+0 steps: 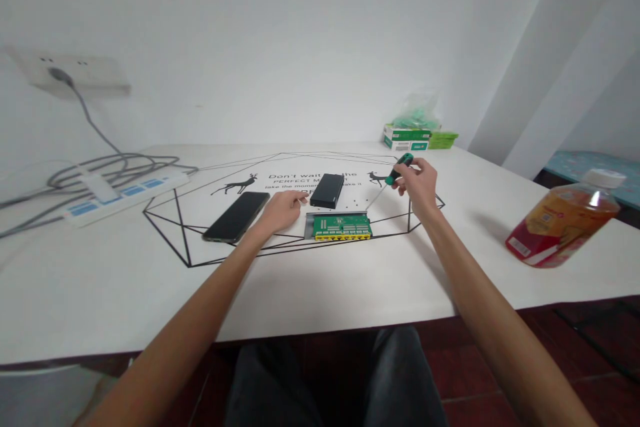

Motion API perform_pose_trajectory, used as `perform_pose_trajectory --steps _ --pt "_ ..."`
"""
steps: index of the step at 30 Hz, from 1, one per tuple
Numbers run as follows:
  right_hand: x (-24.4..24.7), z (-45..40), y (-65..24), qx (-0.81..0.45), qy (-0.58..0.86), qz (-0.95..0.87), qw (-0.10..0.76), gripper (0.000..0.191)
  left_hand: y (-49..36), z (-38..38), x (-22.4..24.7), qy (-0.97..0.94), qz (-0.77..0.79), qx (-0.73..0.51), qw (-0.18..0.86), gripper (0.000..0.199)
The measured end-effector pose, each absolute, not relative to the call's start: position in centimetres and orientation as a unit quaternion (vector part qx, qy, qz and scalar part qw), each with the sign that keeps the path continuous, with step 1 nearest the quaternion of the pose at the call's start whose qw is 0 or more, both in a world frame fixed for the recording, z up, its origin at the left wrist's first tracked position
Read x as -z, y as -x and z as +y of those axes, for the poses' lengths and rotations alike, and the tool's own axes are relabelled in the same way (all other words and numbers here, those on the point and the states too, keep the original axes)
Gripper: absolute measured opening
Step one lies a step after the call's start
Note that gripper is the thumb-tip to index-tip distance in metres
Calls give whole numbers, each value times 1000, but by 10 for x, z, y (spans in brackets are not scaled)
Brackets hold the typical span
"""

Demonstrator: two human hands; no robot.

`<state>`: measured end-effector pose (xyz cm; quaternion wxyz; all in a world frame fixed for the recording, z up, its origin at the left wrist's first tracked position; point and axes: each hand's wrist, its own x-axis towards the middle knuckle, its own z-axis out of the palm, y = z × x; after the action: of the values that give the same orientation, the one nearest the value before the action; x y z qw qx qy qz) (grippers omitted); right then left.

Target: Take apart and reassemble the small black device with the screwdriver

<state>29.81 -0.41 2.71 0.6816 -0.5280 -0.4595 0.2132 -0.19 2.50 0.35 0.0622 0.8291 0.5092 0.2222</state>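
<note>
My right hand (420, 185) grips a screwdriver (399, 170) by its green and black handle. The thin shaft slants down to the left, its tip near the upper right corner of a green circuit board (343, 225). Yellow ports line the board's near edge, and a grey metal casing part (310, 225) lies under or around it. Several tiny dark bits (355, 203), perhaps screws, are scattered just behind the board. To the board's left, my left hand (283, 210) lies on the table with fingers stretched forward, holding nothing visible. Beyond it lies a black rectangular box (327, 191).
A smartphone (237, 217) lies left of my left hand. Farther left are a power strip (127, 197) and coiled grey cables (120, 163). A drink bottle (563, 220) stands at the right. Green and white boxes (407, 137) sit at the back of the white table (340, 293).
</note>
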Motion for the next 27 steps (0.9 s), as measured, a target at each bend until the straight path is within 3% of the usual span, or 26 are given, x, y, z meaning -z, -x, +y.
perform_pose_trajectory --steps 3,10,18,27 --pt "-30 -12 -285 -271 453 -476 703 30 1 25 -2 -830 516 -201 62 41" --pt "-17 -18 -253 -344 399 -575 626 46 -3 25 2 -850 495 -169 66 42" --pt "-9 -20 -238 -364 397 -629 562 47 -2 30 9 -856 479 -177 75 44" --pt "-9 -20 -235 -376 392 -619 568 50 -3 29 6 -848 487 -198 68 39"
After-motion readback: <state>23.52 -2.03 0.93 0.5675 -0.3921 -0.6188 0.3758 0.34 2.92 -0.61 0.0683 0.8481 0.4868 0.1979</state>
